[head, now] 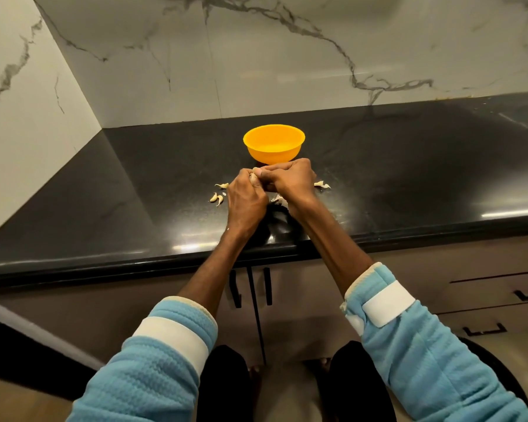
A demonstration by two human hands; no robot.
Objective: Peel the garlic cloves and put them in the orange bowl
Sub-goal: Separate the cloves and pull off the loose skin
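Left hand (247, 202), right hand (291, 182), curled, pressed together

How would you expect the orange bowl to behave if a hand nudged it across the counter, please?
The orange bowl looks like thin plastic with nothing visible inside, so probably light. Its base is narrower than its rim, so a push near the rim might tip it. On the glossy black counter it would likely slide easily.

I'm seeing a bright orange bowl (274, 144) on a glossy black countertop (134, 193), faintly speckled. The garlic cloves (217, 198) show pale cream against it. The wall (256, 56) behind is white marble with grey veins. The sleeves (153, 370) are light blue, waffle-textured, each with a white band. The cabinet (302, 300) is grey-brown and the handles (235, 289) black.
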